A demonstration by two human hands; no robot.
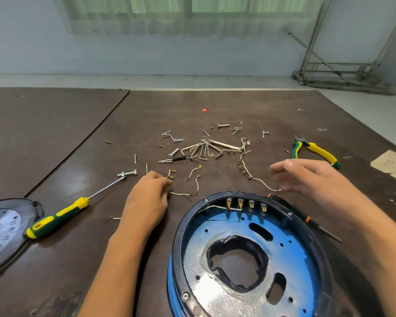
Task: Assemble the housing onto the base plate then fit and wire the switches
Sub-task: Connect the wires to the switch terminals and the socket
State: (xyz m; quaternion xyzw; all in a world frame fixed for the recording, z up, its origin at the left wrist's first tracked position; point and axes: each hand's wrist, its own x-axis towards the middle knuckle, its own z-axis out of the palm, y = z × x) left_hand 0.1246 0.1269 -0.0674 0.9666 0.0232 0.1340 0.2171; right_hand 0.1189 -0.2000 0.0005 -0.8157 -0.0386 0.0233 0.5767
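On base plate (236, 221), housing (181, 221) sat seated; wiring step in hand. Left hand (146, 197), beyond housing's left rim, seemed to pinch short wire (181, 193). Right hand (306, 177), beyond its right rim, spread open, blurred. Switches (245, 203) at housing's far rim; next likely needs terminal pushed onto bare tab.

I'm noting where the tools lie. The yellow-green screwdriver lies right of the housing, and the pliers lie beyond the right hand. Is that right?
Not quite. The head view shows the yellow-green screwdriver left of the housing, on the far side of the left hand. The pliers do lie beyond the right hand.
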